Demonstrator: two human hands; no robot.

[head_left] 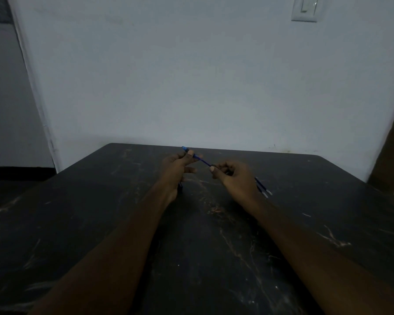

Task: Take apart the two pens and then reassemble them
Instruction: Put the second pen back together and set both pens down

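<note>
Forearms (127, 235) outstretched over table (214, 264); left hand (176, 165) pinches blue pen (201, 160), right hand (231, 176) pinches opposite end.

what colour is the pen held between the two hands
Blue; the head view shows the pen between the left hand and right hand.

Dim, bluish light. The wall (191, 76) beyond the left hand (175, 169) and right hand (234, 177) is brightest; the table (100, 212) beneath them is murky, with its edges bowed by the lens.

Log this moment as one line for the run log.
left hand: grips blue pen | right hand: pinches its other end | table: thin pen parts by right hand
</note>
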